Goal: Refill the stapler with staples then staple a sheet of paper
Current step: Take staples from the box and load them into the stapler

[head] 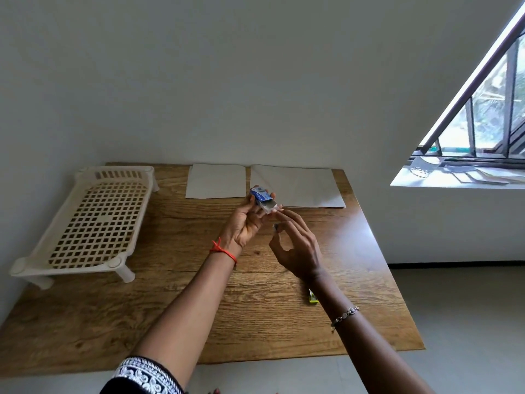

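Note:
My left hand (pixel 246 220) holds a small blue staple box (pixel 262 196) above the wooden table (pixel 176 294), its white inner tray (pixel 269 206) slid out toward my right hand. My right hand (pixel 295 245) is just below the tray and pinches a small grey strip of staples (pixel 275 228) between thumb and fingers. Two white sheets of paper lie at the table's far edge, one in the middle (pixel 216 181) and one to the right (pixel 298 186). A small yellow-green object (pixel 312 296) lies on the table, partly hidden by my right forearm; I cannot tell whether it is the stapler.
A cream plastic lattice rack (pixel 93 220) on short legs stands at the table's left side. The wall is right behind the table. A window (pixel 483 123) is at the right, and the table's right edge drops to a grey floor.

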Motion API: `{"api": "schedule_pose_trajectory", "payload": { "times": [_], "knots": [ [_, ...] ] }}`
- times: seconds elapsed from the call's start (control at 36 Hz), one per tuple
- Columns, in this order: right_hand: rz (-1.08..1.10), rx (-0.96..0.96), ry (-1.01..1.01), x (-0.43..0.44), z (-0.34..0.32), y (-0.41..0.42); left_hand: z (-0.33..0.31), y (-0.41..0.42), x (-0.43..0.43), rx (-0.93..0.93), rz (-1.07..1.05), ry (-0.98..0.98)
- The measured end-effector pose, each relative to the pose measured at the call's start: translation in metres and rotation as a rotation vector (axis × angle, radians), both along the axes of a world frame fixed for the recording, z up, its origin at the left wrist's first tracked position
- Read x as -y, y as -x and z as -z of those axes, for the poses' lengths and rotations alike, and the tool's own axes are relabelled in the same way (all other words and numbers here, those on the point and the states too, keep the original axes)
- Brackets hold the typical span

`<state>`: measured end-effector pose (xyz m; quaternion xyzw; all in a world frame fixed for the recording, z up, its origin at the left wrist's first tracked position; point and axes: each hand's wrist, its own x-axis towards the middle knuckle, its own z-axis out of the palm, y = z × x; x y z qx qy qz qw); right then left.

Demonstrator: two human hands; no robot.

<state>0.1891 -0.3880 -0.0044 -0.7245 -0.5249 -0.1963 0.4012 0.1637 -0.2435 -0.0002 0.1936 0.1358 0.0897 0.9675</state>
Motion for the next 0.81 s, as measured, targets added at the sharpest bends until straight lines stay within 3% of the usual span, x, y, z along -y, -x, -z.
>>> {"api": "schedule_pose_trajectory", "payload": {
  "times": [0.31,0.53,0.81],
  "knots": [
    [0.038,0.009,0.031,-0.007,-0.006,-0.001,0.001,-0.002,0.003,0.001,-0.018,0.046],
    [0.059,-0.058,0.083,-0.009,-0.01,-0.005,0.0,-0.006,0.005,-0.019,-0.004,-0.032],
    [0.075,0.06,0.15,-0.014,0.0,-0.007,0.005,-0.005,0.003,0.005,0.015,0.031]
  ]
}}
